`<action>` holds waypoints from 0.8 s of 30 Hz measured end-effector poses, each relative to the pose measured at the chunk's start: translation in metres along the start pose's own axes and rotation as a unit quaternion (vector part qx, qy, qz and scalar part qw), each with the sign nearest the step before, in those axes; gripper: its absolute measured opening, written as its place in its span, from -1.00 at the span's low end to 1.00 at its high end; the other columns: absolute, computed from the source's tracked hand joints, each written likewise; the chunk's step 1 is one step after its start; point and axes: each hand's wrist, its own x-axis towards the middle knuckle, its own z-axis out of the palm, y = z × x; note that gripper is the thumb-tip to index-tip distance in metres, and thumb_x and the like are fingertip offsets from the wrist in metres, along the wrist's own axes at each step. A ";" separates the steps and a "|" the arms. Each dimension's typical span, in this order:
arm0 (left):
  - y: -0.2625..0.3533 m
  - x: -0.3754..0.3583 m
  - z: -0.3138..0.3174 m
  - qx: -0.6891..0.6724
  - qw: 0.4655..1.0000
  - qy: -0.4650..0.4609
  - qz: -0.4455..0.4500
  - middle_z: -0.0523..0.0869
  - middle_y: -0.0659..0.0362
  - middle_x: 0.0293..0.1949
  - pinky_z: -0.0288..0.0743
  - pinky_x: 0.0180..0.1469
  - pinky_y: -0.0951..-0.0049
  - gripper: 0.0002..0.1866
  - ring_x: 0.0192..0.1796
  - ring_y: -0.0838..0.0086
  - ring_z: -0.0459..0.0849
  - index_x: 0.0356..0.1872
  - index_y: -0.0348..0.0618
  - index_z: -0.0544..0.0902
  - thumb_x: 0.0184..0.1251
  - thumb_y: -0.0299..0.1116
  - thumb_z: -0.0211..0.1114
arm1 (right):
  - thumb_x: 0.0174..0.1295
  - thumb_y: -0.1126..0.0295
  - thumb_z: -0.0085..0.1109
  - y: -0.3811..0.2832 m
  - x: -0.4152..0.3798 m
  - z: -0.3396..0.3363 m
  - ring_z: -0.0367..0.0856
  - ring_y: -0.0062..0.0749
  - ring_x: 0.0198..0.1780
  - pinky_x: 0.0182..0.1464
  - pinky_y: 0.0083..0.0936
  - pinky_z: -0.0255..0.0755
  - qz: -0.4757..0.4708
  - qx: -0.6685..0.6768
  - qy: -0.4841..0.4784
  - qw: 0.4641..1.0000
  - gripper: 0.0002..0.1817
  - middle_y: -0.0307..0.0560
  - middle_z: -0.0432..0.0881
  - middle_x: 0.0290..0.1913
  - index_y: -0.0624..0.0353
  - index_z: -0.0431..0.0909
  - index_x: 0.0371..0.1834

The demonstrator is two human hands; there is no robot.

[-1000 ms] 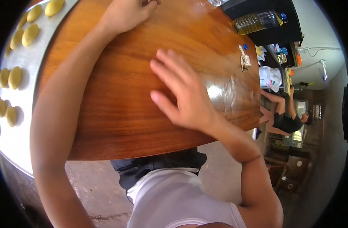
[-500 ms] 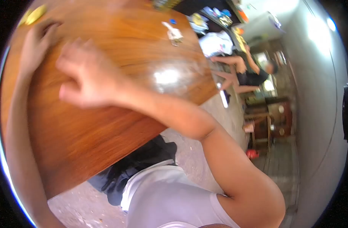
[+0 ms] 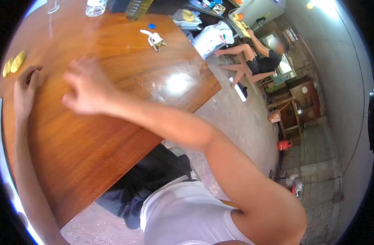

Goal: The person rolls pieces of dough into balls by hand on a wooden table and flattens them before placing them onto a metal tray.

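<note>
My left hand (image 3: pixel 27 87) rests on the wooden table (image 3: pixel 89 155) at the far left, its fingers loosely curled with a gap to the thumb and nothing visible inside. Just beyond it lie yellow, elongated pieces (image 3: pixel 18 62). To its right, my right hand (image 3: pixel 87 86) is over the tabletop, slightly blurred, palm down, with thumb and fingers apart. Nothing shows in that hand. The two hands do not touch.
Farther back on the table are a blue cap (image 3: pixel 151 26), a crumpled white-and-gold item (image 3: pixel 156 40), a bottle of yellowish liquid (image 3: pixel 138 9) and a clear container (image 3: pixel 95 7). A seated person (image 3: pixel 268 61) is beyond a white bag (image 3: pixel 213 38). A red cylinder (image 3: pixel 283 145) stands farther off.
The camera view has shifted, showing more of the table's far side with the bottle and clear container. Both hands stay in nearly the same places, the right one less blurred.
</note>
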 end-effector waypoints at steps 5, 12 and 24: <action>0.009 -0.008 0.000 -0.023 1.000 0.003 0.000 0.73 0.11 -0.19 0.48 0.08 0.48 -0.72 -0.08 0.51 0.65 -0.01 -0.41 0.66 0.54 -0.38 0.13 | 0.24 0.35 0.27 -0.064 -0.081 -0.068 0.29 0.22 0.50 0.51 0.01 0.24 -0.054 0.192 -0.135 0.971 -0.53 0.33 0.42 0.40 0.33 0.58 0.20; 0.006 0.003 0.011 0.024 0.999 -0.033 -0.008 0.72 0.11 -0.20 0.47 0.04 0.49 -0.73 -0.10 0.53 0.64 -0.03 -0.42 0.66 0.52 -0.39 0.13 | 0.26 0.20 0.29 0.010 -0.056 -0.102 0.37 0.21 0.46 0.48 -0.08 0.31 0.043 -0.004 -0.192 0.980 -0.45 0.38 0.46 0.38 0.31 0.58 0.25; -0.002 0.000 0.001 -0.011 1.000 -0.023 -0.004 0.73 0.11 -0.12 0.45 0.12 0.48 -0.72 -0.03 0.51 0.63 -0.02 -0.44 0.66 0.53 -0.39 0.13 | 0.19 0.25 0.33 -0.054 -0.085 -0.074 0.45 0.17 0.39 0.49 0.07 0.24 -0.123 0.190 -0.140 0.964 -0.52 0.27 0.55 0.28 0.20 0.63 0.17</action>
